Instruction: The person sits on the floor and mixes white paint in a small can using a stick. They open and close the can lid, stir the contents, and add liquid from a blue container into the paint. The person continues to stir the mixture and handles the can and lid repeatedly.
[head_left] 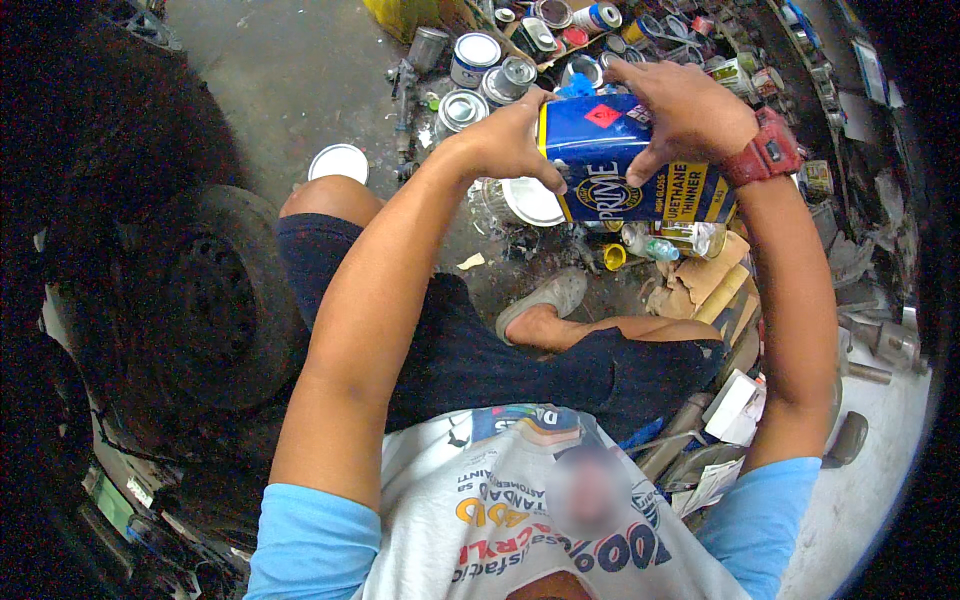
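Between my two hands is a blue rectangular thinner can (590, 145) with yellow edges and a red diamond mark, raised over the paint tins. My left hand (510, 145) grips its left side, thumb on the front face. Spread over the right part of the can, my right hand (695, 115) clasps it from above, and a red watch (768, 148) is on that wrist. A crumpled blue piece (576, 86) shows at the can's far edge. Partly under the can is a round white lid or tin top (532, 203). Whether the can touches it is hidden.
Paint tins, such as a white-lidded one (475, 55), crowd the floor ahead and right. A white lid (338, 163) lies by my left knee. A small clear bottle (655, 245), yellow cap (614, 257) and torn cardboard (700, 280) lie nearer. Left stands a wheel (215, 290).
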